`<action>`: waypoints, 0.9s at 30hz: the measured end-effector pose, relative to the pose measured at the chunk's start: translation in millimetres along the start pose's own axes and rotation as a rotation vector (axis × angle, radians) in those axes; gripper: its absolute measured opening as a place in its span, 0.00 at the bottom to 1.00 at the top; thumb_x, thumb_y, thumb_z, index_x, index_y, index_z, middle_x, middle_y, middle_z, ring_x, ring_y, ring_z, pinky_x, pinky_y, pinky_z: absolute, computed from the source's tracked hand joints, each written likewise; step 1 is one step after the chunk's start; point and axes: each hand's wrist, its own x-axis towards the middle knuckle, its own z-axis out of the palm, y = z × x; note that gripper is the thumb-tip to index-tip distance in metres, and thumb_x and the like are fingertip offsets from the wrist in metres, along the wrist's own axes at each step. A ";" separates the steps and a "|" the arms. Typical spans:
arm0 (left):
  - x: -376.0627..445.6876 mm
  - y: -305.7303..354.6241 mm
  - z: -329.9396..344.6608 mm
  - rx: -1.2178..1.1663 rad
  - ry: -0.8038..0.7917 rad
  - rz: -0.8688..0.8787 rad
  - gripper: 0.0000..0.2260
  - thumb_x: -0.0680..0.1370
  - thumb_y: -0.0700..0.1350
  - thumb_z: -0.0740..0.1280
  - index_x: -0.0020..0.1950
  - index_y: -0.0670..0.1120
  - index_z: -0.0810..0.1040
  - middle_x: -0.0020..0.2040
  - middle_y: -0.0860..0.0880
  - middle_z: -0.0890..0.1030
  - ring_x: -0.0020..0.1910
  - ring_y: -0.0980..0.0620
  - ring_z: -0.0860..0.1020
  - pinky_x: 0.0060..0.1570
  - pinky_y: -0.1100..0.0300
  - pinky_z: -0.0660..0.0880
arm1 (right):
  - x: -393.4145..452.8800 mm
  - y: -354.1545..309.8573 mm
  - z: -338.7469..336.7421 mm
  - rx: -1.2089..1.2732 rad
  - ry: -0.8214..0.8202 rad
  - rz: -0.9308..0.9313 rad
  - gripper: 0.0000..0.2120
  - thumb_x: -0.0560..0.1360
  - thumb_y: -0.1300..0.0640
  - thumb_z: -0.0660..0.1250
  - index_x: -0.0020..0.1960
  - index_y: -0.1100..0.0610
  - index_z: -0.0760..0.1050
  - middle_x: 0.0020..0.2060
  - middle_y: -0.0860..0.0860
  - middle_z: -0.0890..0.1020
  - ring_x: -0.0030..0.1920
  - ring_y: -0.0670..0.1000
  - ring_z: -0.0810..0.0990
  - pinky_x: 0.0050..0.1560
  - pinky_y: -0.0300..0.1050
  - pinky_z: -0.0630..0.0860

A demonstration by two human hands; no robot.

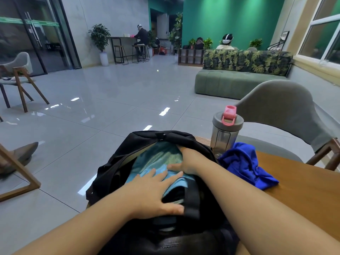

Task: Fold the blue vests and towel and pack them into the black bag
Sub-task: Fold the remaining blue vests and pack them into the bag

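Fingers first: the left hand is lying flat w/ straight, spread fingers, pressing down on the light blue, ribbed fabric bundle that is sitting inside the open black fabric bag. Thumb is stretching right along the bag's front edge, next to the black webbing strap. Nothing is being gripped – just a flat push.

The right hand is going in on the far right side of the opening, thumb lying out on the fabric; its fingertips are dipping between bundle and bag wall, so I cannot tell whether they are curling on anything.

Step in hand, as I read it: tamping the packed light blue piece down to make room. Can't tell vest from towel here.

Outward now – a crumpled royal blue cloth garment is lying unfolded on the brown wooden table, just right of the bag, touching the base of the clear shaker bottle with grey lid and pink cap. So the job is looking partway done.

Next move is prob. calling for both hands to come out, spread that royal blue piece flat, fold it, then slide it in on top w/out snagging the strap or knocking the bottle.

Writing: no brand or label readable on bag or bottle; the green band on the far glass door has lettering, too small to read.
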 end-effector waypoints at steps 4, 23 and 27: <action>11.1 -13.1 9.1 0.060 0.011 -0.052 0.38 0.69 0.77 0.45 0.76 0.63 0.44 0.79 0.51 0.48 0.77 0.42 0.48 0.73 0.45 0.55 | -5.4 7.2 -9.1 0.083 0.014 0.053 0.34 0.75 0.47 0.68 0.76 0.55 0.60 0.70 0.53 0.70 0.68 0.54 0.70 0.65 0.41 0.65; 3.3 -15.6 -53.0 -0.281 0.241 -0.010 0.17 0.80 0.59 0.53 0.57 0.53 0.76 0.59 0.52 0.78 0.56 0.52 0.75 0.60 0.53 0.70 | -113.1 -7.7 -8.5 0.141 -0.125 -0.163 0.23 0.70 0.47 0.69 0.63 0.46 0.68 0.54 0.43 0.72 0.60 0.46 0.71 0.63 0.43 0.69; 8.0 -19.0 -52.8 -0.277 0.269 -0.010 0.17 0.78 0.59 0.53 0.57 0.53 0.76 0.59 0.52 0.78 0.56 0.52 0.75 0.60 0.52 0.70 | -113.3 -8.5 -4.3 -0.182 -0.090 -0.275 0.15 0.74 0.48 0.69 0.56 0.53 0.73 0.54 0.48 0.70 0.60 0.50 0.65 0.65 0.49 0.63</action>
